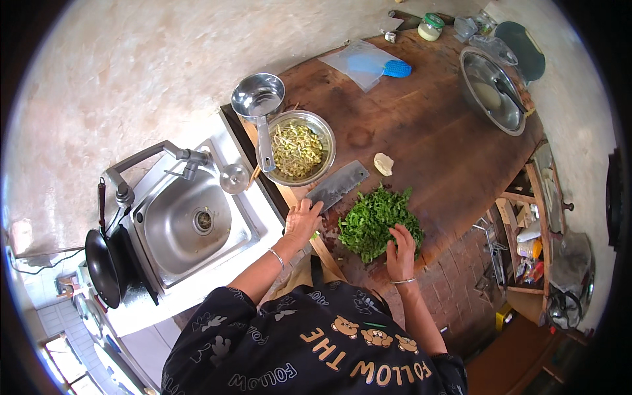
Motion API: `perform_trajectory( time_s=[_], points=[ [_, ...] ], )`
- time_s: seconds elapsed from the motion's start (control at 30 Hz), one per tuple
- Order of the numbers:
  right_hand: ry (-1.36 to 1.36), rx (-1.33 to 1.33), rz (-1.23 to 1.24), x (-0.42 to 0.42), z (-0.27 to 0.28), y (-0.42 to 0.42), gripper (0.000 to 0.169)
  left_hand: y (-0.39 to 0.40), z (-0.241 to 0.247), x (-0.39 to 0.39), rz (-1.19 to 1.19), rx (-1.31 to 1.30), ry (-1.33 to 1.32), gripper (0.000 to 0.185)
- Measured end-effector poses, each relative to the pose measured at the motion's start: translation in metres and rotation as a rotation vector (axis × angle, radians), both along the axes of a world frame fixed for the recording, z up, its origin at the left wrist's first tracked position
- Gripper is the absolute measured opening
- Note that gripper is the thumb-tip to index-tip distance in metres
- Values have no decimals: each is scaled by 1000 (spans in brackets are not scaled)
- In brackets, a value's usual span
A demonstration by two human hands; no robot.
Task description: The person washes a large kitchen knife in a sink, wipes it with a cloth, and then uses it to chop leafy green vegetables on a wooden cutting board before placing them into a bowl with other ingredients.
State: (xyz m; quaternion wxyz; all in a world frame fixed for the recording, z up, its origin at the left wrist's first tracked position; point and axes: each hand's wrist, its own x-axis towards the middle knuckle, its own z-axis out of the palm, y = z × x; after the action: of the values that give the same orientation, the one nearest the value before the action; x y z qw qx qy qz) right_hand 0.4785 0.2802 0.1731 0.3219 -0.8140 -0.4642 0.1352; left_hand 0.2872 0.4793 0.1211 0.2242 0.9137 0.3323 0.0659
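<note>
My left hand (pixel 302 223) is at the near end of a cleaver (pixel 340 185), its fingers over the handle end. The cleaver lies flat on the wooden table, bits of green on its blade. A heap of chopped leafy greens (pixel 376 222) sits right of the cleaver. Fingers of my right hand (pixel 402 251) touch the heap's right edge, slightly spread. Beyond the heap lies a pale, lumpy piece of food (pixel 383 164). Behind the cleaver stands a metal bowl (pixel 330 143) of bean sprouts (pixel 296 150), with the handle of a steel saucepan (pixel 258 95) resting across its rim.
A steel sink (pixel 185 237) with a faucet (pixel 190 160) is at left, black woks (pixel 102 269) beside it. On the wooden table (pixel 424 133) are a plastic bag (pixel 358 64), a green-lidded jar (pixel 431 27) and a large steel basin (pixel 481 91). Shelves (pixel 531 237) stand right.
</note>
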Motion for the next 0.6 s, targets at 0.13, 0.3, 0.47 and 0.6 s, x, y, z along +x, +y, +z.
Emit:
perform_trajectory(
  time_s=[0.13,0.3,0.47,0.6],
  points=[
    [56,-23,-10,3,5,1,30,4,22,3,-53,2,-62,32],
    [159,3,-52,14,6,1,20,14,49,27,-154,-131,-170,29],
    [229,23,-119,14,5,-11,15,76,57,45,119,-70,-63,49],
    [155,59,-119,10,3,-22,15,117,51,63,289,-27,174,77]
  ],
)
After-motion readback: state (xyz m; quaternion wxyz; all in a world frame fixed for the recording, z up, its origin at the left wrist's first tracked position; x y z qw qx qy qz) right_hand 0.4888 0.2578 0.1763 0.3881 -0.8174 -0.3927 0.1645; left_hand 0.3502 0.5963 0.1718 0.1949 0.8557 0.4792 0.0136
